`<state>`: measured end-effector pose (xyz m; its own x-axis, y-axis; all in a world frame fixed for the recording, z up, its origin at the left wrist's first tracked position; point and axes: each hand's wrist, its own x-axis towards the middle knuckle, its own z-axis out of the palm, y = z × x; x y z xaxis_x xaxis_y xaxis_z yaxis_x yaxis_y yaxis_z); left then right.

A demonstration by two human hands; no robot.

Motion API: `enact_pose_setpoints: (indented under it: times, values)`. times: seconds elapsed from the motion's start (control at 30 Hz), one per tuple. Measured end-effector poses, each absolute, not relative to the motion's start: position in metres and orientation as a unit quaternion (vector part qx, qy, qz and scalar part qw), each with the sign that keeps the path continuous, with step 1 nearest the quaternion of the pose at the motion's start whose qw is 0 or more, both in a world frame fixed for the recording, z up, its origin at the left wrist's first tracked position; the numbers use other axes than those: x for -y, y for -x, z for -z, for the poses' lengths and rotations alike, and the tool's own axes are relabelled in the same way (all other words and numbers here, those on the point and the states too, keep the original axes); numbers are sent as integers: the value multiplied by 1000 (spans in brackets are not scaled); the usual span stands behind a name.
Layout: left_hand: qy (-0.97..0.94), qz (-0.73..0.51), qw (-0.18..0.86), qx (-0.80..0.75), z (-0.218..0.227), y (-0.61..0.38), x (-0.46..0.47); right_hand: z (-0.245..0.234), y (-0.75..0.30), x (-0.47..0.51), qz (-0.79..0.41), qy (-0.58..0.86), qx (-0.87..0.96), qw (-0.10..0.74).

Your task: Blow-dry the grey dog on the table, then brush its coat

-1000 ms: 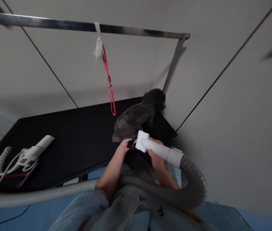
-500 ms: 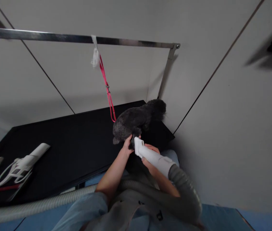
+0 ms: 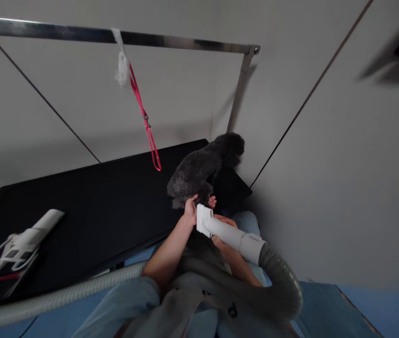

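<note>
A small dark grey curly dog (image 3: 204, 166) stands at the right end of a black grooming table (image 3: 89, 206), facing the wall corner. My left hand (image 3: 192, 208) is closed on the dog's hind leg. My right hand (image 3: 221, 234) grips a white dryer nozzle (image 3: 225, 233) whose flat mouth sits just below the dog's rear. A thick grey hose (image 3: 277, 286) runs from the nozzle, loops round my right side and crosses my lap to the left.
A steel bar (image 3: 114, 36) spans above the table on a post (image 3: 238, 91), with a red leash (image 3: 144, 124) and white rag (image 3: 121, 63) hanging from it. A white hand-held tool with a coiled cord (image 3: 19, 244) lies on the table's left. Grey walls close in behind and right.
My left hand slid up from the dog's rear to its hind leg. The nozzle dropped slightly and turned toward the dog. The dog shifted a little toward the corner.
</note>
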<state>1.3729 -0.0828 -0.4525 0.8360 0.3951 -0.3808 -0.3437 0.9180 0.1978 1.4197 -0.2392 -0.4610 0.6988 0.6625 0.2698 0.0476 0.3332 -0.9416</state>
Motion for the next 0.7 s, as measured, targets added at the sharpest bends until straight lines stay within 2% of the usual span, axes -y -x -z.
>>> enact_pose_setpoints:
  times: [0.1, 0.17, 0.3, 0.47, 0.6, 0.7]
  values:
    - [-58, -178, 961, -204, 455, -1374, 85, 465, -1423, 227, -78, 551, 289, 779]
    - [-58, -178, 963, -194, 455, -1375, 85, 465, -1425, 225, -77, 535, 302, 785]
    - [-72, -175, 966, -178, 448, -1376, 82, 464, -1426, 223, -155, 522, 362, 757]
    - [-90, -192, 962, -172, 445, -1377, 75, 461, -1426, 213, -52, 538, 316, 780]
    - [-92, -184, 960, -191, 453, -1377, 75, 448, -1429, 219, -144, 553, 353, 741]
    - [-106, -241, 931, -253, 463, -1381, 77, 449, -1436, 229, -195, 592, 292, 725]
